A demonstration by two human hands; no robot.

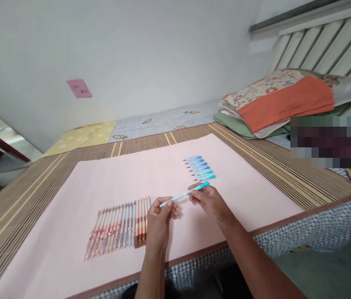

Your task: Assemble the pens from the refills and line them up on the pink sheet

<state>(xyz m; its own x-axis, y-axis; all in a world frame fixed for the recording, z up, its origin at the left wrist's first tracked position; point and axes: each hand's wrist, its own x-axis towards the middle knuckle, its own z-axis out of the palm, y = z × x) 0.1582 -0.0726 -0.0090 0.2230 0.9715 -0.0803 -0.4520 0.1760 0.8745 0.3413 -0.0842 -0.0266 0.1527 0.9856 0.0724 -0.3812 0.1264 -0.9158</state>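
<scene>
Between my two hands is a light blue pen (180, 196) with a turquoise end, held at a slant above the pink sheet. My left hand (160, 214) pinches its lower left end. My right hand (208, 200) grips it near the turquoise end at the upper right. Beyond my right hand lies a short column of blue pens (198, 167), their dark tips pointing left. Left of my left hand is a long row of pens (110, 230), pale and clear with pinkish parts. Several orange-and-white pens (140, 224) stand at that row's right end, partly hidden by my left hand.
A pink sheet (125, 176) covers much of the striped mat (54, 166) on a bed. Folded bedding with an orange band (290, 106) is piled at the back right by a slatted headboard (325, 45). A pink note (79, 88) is on the wall.
</scene>
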